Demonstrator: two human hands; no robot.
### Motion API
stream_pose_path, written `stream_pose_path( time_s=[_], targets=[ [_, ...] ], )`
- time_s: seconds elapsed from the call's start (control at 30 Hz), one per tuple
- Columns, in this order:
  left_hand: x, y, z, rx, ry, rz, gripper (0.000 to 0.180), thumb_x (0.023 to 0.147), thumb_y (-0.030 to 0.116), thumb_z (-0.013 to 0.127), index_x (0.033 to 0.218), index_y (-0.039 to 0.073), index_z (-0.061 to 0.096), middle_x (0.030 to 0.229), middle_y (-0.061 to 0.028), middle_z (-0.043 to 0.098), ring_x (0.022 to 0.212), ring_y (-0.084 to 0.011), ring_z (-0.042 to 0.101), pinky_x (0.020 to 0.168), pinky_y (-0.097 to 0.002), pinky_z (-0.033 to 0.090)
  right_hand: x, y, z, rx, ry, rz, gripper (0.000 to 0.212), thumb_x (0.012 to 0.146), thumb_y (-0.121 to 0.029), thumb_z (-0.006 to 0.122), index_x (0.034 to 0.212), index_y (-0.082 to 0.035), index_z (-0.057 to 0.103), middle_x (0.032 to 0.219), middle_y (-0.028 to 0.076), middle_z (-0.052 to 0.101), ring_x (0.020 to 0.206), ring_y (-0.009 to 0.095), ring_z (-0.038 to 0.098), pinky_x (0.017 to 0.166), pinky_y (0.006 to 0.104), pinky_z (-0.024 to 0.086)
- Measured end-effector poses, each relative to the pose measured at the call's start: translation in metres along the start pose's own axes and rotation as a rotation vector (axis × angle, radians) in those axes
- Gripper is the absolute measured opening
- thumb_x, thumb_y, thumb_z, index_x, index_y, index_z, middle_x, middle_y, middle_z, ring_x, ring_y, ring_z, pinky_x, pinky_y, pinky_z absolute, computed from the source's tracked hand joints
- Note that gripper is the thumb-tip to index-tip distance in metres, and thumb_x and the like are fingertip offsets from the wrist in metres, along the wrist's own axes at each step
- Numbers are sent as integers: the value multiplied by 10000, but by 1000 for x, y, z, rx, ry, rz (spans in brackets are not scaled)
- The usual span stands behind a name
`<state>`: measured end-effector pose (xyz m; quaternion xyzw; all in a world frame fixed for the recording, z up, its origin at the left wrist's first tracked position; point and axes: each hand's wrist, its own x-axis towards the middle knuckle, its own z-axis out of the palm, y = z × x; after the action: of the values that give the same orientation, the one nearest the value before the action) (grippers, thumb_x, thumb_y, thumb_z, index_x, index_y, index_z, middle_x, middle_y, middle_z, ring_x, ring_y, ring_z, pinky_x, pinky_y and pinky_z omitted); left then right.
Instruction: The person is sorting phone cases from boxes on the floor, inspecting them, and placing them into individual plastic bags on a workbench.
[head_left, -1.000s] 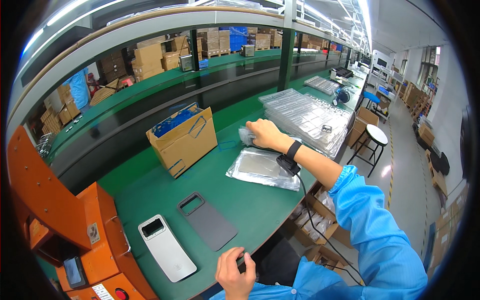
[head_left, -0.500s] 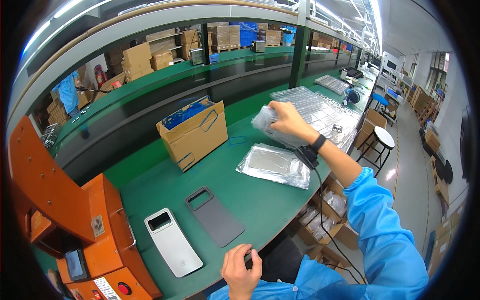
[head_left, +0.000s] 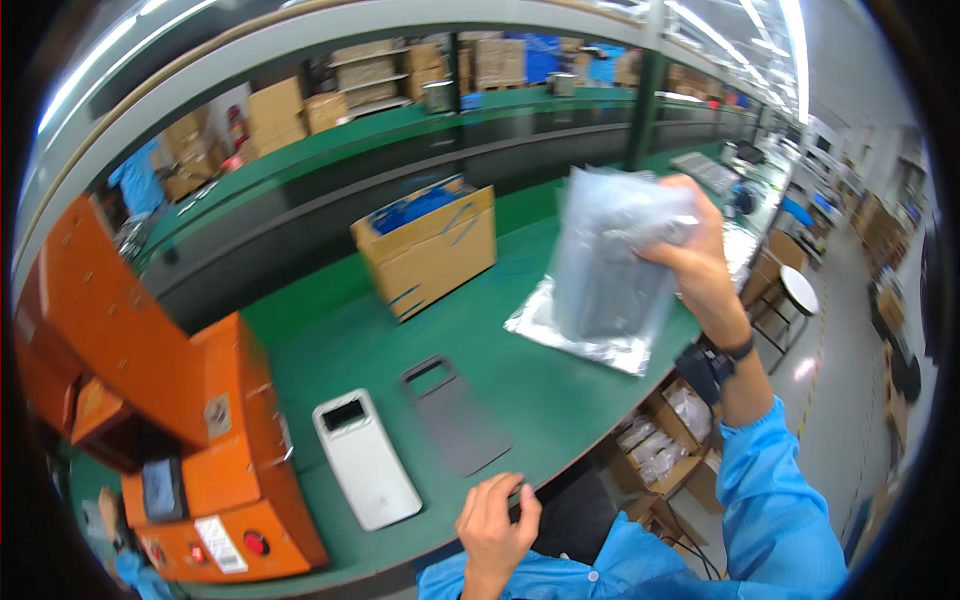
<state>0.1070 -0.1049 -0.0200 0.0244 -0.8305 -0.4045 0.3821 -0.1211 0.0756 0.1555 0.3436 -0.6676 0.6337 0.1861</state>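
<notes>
My right hand (head_left: 697, 250) is closed on the upper edge of a translucent plastic bag (head_left: 600, 215), raised above the bench. A flat grey piece shows dimly through its blurred plastic. Behind and below the bag, a silver plastic pouch (head_left: 540, 312) lies on the green bench. My left hand (head_left: 493, 530) is near the front edge, fingers loosely curled and thumb apart, with nothing visible in it. Close by it lie a dark grey phone-back-shaped panel (head_left: 462, 420) with a rectangular cutout and, to its left, a silver-white phone-shaped panel (head_left: 368, 465) with a black window.
An orange machine (head_left: 225, 440) with a red button stands at the left. Further back on the green bench (head_left: 350, 350) is an open cardboard box (head_left: 440, 245) holding blue pieces. Clear trays lie partly hidden behind my right hand. Cartons (head_left: 670, 430) with bagged items sit below the bench's edge.
My right hand has lifted the plastic bag from beside the trays and brought it nearer, above the silver pouch. My left hand stays by the front edge. The whole view has shifted slightly.
</notes>
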Motion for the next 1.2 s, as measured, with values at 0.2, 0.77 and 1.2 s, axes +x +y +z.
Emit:
stream_pose_path(
  time_s=[0.2,0.77,1.2],
  targets=[
    [5,10,-14,-127,77,-5,413,713,126,794,1069,-3,629,1077,-150,648,965,-309,625,835,-373,518,-82,1,27,80,35,112,663,586,-195,809,1116,-60,433,1007,13,467,949,124,516,839,273,437],
    [34,29,36,-306,145,-148,881,727,91,770,1470,36,299,1434,-214,368,1339,-381,372,1112,-446,325,-140,75,-13,204,-164,141,694,669,-506,797,1043,-94,382,956,16,433,901,108,451,799,245,399],
    [26,29,48,-415,-3,-79,508,638,4,790,1095,9,569,1080,-154,650,963,-334,659,789,-373,536,-150,60,40,490,35,13,872,556,-511,910,1124,-133,366,865,60,511,740,200,556,630,297,488]
  ],
)
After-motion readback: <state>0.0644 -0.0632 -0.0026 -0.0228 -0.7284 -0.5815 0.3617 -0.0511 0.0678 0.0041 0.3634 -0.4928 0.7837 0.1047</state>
